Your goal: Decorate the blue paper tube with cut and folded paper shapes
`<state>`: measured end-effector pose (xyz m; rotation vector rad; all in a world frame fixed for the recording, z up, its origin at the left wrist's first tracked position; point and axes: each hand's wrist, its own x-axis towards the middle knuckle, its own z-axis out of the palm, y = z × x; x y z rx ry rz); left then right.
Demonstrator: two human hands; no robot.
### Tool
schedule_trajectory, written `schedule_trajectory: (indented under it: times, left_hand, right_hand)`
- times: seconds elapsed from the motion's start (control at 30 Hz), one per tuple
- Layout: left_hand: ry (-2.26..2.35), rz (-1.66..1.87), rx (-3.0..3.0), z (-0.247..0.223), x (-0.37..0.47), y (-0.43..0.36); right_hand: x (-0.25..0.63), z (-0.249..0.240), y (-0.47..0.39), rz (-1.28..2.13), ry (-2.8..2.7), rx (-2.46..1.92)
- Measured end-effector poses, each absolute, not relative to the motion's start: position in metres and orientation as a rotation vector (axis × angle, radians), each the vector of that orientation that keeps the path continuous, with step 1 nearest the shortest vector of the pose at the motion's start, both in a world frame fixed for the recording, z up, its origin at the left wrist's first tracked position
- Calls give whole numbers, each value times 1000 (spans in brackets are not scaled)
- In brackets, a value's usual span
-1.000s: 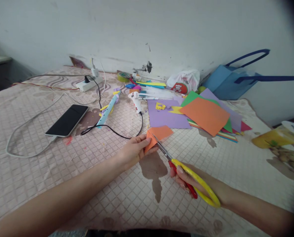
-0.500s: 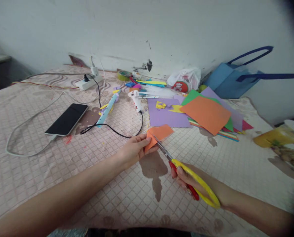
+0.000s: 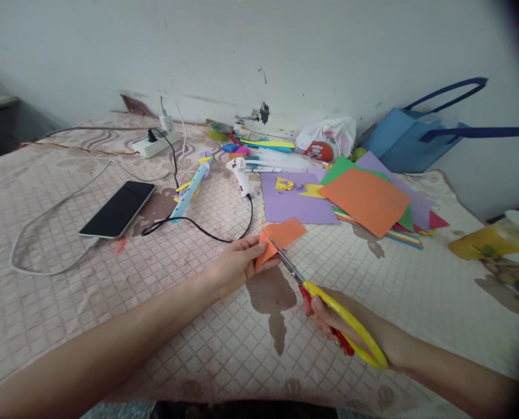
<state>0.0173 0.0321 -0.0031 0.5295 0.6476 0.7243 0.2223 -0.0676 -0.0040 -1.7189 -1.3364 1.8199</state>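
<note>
My left hand (image 3: 244,259) pinches a small piece of orange paper (image 3: 291,231) between thumb and fingers, above the patterned tablecloth. Scissors (image 3: 351,320) with one yellow and one red handle are in my right hand (image 3: 329,314), its fingers wrapped round the handles. The blades point up and to the left, and their tips lie at the orange paper close to my left thumb. A slit or fold line runs in the paper by the tips; I cannot tell which. Beyond the paper lies a purple sheet (image 3: 298,208) with yellow scraps on it.
A glue gun (image 3: 241,176) with a black cord lies past my left hand. Left of it are a decorated light-blue strip (image 3: 189,192), a phone (image 3: 118,209) on a white cable and a power strip (image 3: 157,144). Coloured sheets (image 3: 366,201), a blue bag (image 3: 410,139) and a yellow packet (image 3: 482,241) are rightward.
Both hands, the orange paper and the scissors stay almost in the same place. The view has shifted very slightly.
</note>
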Motion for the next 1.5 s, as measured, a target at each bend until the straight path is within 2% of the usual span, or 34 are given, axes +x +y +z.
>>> schedule_trajectory:
  times: [0.47, 0.77, 1.5]
  left_hand:
    - [652, 709, 551, -3, 16, 32]
    - [588, 665, 557, -6, 15, 31]
    - [552, 597, 597, -10, 12, 31]
  right_hand:
    - [216, -3, -68, 1845, -1318, -1761]
    - [204, 17, -64, 1843, -1290, -1734]
    - [204, 7, -62, 1822, -1309, -1657]
